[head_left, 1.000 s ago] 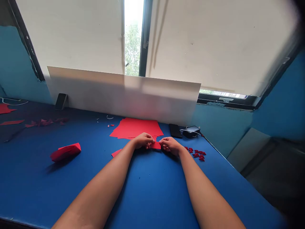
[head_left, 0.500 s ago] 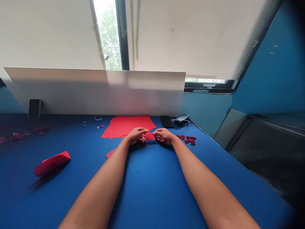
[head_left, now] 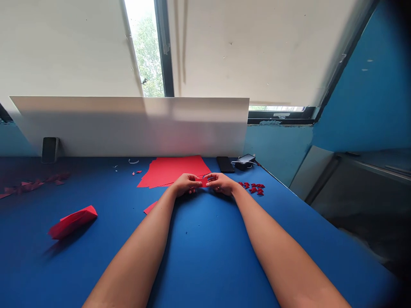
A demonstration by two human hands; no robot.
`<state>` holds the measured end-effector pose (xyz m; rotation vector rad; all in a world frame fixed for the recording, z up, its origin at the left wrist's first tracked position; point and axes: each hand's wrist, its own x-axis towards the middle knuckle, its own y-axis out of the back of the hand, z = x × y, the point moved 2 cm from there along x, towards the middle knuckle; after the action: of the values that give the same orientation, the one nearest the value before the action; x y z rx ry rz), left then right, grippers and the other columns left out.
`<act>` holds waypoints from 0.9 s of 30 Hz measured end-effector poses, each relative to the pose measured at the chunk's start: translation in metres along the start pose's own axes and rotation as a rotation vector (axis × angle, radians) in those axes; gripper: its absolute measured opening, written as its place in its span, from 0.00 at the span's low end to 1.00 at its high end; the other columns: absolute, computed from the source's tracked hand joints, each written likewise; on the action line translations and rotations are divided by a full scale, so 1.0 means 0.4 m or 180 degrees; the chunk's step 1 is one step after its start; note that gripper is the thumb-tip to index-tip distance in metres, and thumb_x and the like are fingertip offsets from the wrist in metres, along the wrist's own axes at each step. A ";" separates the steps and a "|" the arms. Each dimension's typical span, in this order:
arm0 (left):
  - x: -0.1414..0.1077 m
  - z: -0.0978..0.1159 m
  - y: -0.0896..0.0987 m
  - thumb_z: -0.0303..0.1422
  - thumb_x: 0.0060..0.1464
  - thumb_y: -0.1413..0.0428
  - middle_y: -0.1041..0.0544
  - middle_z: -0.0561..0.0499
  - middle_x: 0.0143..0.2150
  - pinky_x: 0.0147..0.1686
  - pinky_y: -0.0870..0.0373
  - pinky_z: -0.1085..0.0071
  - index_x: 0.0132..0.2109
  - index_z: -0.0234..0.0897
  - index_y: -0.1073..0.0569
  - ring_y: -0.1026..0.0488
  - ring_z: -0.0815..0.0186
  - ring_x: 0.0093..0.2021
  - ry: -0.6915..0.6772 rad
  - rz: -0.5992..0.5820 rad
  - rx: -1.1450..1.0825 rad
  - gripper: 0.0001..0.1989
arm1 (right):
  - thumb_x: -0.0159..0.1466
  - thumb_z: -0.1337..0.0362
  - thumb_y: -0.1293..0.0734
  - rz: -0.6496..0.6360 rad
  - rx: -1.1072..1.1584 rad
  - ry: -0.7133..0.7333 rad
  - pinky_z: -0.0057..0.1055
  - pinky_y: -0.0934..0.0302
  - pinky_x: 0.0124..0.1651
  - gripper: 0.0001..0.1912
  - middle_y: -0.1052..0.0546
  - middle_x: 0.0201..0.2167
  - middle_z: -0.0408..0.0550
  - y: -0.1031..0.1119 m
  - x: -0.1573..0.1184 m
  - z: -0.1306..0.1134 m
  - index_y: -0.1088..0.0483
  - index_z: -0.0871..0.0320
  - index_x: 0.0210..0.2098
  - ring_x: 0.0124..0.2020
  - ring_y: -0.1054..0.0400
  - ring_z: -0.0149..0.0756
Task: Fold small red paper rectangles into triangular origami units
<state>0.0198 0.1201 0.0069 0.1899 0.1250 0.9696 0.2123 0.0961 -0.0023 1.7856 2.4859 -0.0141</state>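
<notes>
My left hand (head_left: 185, 185) and my right hand (head_left: 221, 184) meet above the blue table, pinching a small piece of red paper (head_left: 201, 182) between their fingertips. Much of that piece is hidden by my fingers. Just beyond my left hand lies a stack of red paper sheets (head_left: 173, 172), and my hand overlaps its near edge. A small red paper strip (head_left: 150, 208) sits below that hand. To the right of my right hand lies a cluster of small folded red paper pieces (head_left: 252, 188).
A folded red paper form (head_left: 72, 222) lies on the blue table (head_left: 205, 261), with red scraps (head_left: 28, 185) at far left. A white board (head_left: 128, 126) stands along the back, with phones (head_left: 50, 150) (head_left: 225, 164) and a charger (head_left: 245, 160) nearby. The table's right edge drops away.
My hands have come closer together, and my fingers now cover more of the small red piece. The view has shifted only slightly.
</notes>
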 end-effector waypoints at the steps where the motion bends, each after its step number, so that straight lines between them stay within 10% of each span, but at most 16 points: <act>1: -0.001 0.001 0.000 0.38 0.39 0.33 0.30 0.55 0.20 0.18 0.42 0.76 0.38 0.29 0.27 0.36 0.74 0.17 -0.0019 -0.0032 -0.0008 0.20 | 0.49 0.68 0.24 0.0025 -0.0034 -0.0005 0.20 0.53 0.17 0.23 0.31 0.21 0.37 0.000 0.002 0.001 0.31 0.60 0.43 0.16 0.45 0.19; 10: -0.011 0.010 0.001 0.31 0.40 0.34 0.26 0.44 0.50 0.25 0.31 0.74 0.58 0.39 0.34 0.28 0.72 0.27 -0.0232 -0.0220 -0.0211 0.36 | 0.66 0.60 0.37 0.0102 -0.0400 -0.0225 0.40 0.32 0.44 0.16 0.29 0.48 0.52 0.007 0.012 0.013 0.34 0.61 0.51 0.44 0.30 0.38; 15: 0.004 -0.006 0.002 0.38 0.51 0.39 0.25 0.49 0.30 0.22 0.35 0.76 0.44 0.29 0.26 0.31 0.73 0.23 -0.0041 -0.0107 -0.0087 0.17 | 0.62 0.57 0.33 0.0090 -0.0349 -0.0137 0.24 0.37 0.26 0.14 0.27 0.31 0.45 0.006 0.016 0.016 0.31 0.63 0.39 0.26 0.33 0.27; 22: 0.012 -0.020 0.009 0.36 0.61 0.47 0.27 0.45 0.46 0.39 0.26 0.63 0.50 0.32 0.31 0.27 0.64 0.41 0.0210 0.0024 0.0007 0.14 | 0.45 0.60 0.23 0.0113 -0.0096 0.0073 0.19 0.55 0.15 0.24 0.29 0.24 0.39 -0.004 0.011 0.006 0.37 0.57 0.35 0.16 0.42 0.21; 27: 0.013 -0.016 0.006 0.34 0.56 0.42 0.27 0.52 0.30 0.23 0.32 0.75 0.51 0.31 0.33 0.30 0.72 0.24 0.0132 0.0125 -0.0054 0.18 | 0.44 0.62 0.24 0.0165 0.0061 0.0237 0.20 0.58 0.15 0.25 0.29 0.25 0.36 -0.012 0.001 -0.003 0.40 0.55 0.35 0.14 0.46 0.19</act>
<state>0.0196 0.1263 0.0011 0.1573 0.1514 1.0139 0.2075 0.0951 -0.0014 1.8916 2.4964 0.0325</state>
